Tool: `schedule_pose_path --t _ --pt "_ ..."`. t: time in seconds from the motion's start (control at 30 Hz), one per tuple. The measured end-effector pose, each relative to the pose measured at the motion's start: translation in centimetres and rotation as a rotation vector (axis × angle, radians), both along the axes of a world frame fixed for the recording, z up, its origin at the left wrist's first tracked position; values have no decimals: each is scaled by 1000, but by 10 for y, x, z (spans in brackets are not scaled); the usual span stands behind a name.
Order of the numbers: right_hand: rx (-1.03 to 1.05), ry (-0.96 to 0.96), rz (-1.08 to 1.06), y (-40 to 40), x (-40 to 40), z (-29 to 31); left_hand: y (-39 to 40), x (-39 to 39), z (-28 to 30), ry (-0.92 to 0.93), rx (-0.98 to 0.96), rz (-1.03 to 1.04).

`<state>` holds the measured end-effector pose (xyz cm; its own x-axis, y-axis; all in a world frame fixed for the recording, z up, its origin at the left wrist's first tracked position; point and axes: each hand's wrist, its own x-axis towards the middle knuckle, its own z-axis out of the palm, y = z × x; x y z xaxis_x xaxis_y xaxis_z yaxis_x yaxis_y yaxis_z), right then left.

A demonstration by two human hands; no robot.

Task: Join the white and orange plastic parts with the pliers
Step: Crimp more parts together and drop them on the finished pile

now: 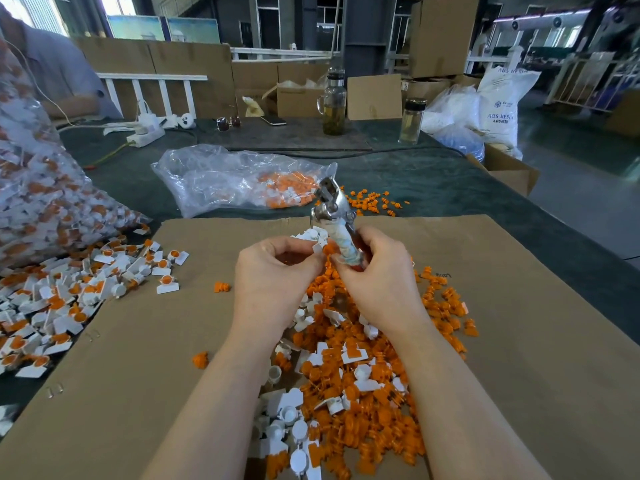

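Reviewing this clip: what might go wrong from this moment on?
The right hand grips the pliers while also pinching an orange part with the left hand; such a crowded hold may let the small part slip. A dropped part would vanish into the loose pile below. Fingers sit close to the tool, so a pinch seems possible.

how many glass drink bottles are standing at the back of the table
2: a tall handled bottle with greenish tea near the phone, and a shorter black-capped bottle to its right, beside the white sacks. Others may be hidden behind the boxes.
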<state>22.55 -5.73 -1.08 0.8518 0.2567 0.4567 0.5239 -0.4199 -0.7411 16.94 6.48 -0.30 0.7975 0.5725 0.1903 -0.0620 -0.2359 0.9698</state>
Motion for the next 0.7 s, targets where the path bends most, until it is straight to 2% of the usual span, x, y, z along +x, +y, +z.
schedule_pose_path --t 0.4,0.57,0.7 --pt "-20 65 81 -3 0 3 1 5 -4 9 -123 54" --pt "-34 162 100 -12 1 7 3 4 -3 -87 -255 -25" --pt "-47 231 158 -16 0 9 4 3 -3 -145 -274 -52"
